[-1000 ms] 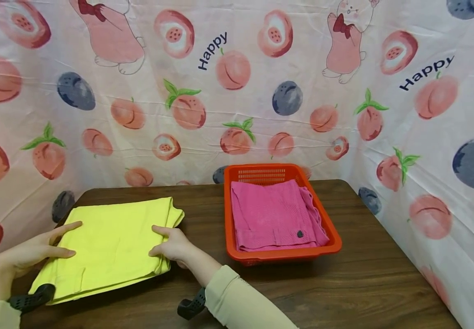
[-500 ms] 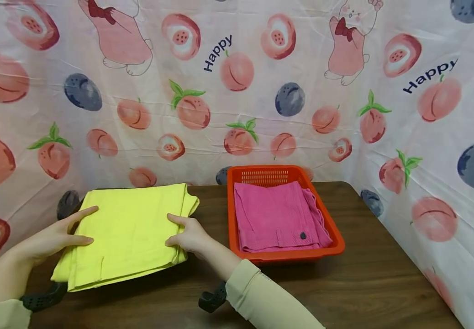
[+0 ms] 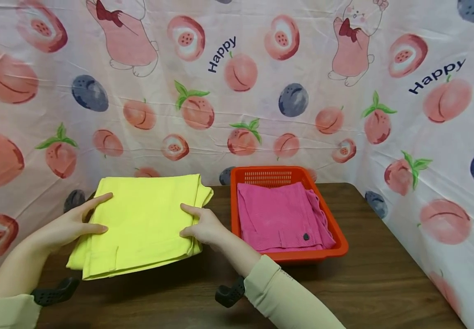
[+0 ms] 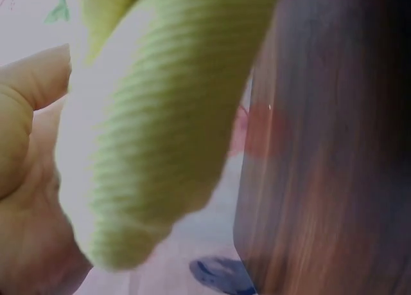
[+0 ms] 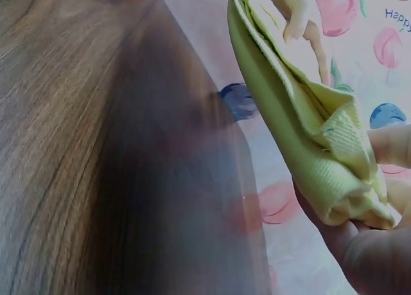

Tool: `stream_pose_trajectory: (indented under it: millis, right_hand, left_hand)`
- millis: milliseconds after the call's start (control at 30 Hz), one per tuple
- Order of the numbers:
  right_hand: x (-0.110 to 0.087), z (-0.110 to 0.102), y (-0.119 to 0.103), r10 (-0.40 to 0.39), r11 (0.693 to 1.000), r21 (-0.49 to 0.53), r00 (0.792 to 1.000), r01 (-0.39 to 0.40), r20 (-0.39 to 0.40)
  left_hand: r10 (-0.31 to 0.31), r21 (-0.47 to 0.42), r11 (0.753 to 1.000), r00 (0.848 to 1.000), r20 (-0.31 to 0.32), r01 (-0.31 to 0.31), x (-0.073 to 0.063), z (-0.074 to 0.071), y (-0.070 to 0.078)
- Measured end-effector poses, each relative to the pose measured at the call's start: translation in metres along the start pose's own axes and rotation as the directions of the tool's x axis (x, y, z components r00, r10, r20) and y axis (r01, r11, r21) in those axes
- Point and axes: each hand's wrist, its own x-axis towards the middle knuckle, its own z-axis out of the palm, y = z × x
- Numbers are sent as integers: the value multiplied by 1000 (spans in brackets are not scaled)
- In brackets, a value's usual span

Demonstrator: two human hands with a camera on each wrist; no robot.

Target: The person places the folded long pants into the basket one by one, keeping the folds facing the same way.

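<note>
A pair of folded yellow trousers (image 3: 146, 219) is held up off the table between both hands. My left hand (image 3: 70, 226) grips its left side, thumb and forefinger on top, the other fingers hidden beneath. On the right side my right hand (image 3: 206, 224) pinches the folded layers; in the right wrist view some fingers (image 5: 327, 234) lie under the fold. The left wrist view shows the thick rounded fold (image 4: 160, 128) close up, beside the palm. To the right stands a red plastic basket (image 3: 335, 244) with folded pink trousers (image 3: 280, 217) lying in it, a dark button showing.
Both stand on a dark wooden table (image 3: 368, 274). A fruit-printed cloth (image 3: 253, 123) hangs behind it and along the sides. Black wrist straps (image 3: 230, 292) hang below each wrist. The basket is close to the right hand.
Both hands have lifted the yellow trousers from the table and carried them right and away from me, closer to the basket. The view has turned slightly left; basket and pink trousers stay put.
</note>
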Motion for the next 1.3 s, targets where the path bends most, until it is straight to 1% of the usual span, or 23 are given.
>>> stream_pose_trajectory:
  millis: [133,200,300,367,433,500,667,800,1000,1100,1300]
  right_hand:
    - [-3,-10,-5,-12,1000,-20,1000,12,-3]
    - [-5,-16,-10,-20,1000,-16,1000,20,-4]
    - [-8,-24,-17,-19,1000,25,1000,19,1]
    - [-10,-29,-19,-23,998,62,1000,22,6]
    - [-12,-35,-20,-21,995,96,1000,20,9]
    - [-13,-41,-20,-29,995,99,1000,28,7]
    - [-16,-57,-17,-47,995,92,999,46,10]
    - [-19,-69,-18,-73,995,65,997,72,11]
    - [-29,-85,-22,-98,993,60,995,97,15]
    - [-33,-93,-23,-93,994,62,995,91,21]
    - [-40,-111,-22,-62,996,65,998,60,30]
  left_hand:
    - [-29,-19,999,999,-16,29,6,6,10]
    - [-29,-17,999,999,-30,28,9,7,15]
    - [-32,-17,999,998,-52,31,12,10,23]
    - [-20,-17,1000,998,-57,19,15,12,28]
    - [-22,-38,999,998,-56,20,18,15,34]
    - [-9,-52,999,999,-54,6,21,20,38]
    - [31,-58,998,997,-67,-35,31,30,46]
    - [40,-86,995,997,-71,-46,39,37,51]
    - [44,-113,992,996,-74,-53,46,50,60]
    - [42,-140,989,996,-76,-52,49,57,64]
    - [66,-198,977,994,-85,-82,58,73,72]
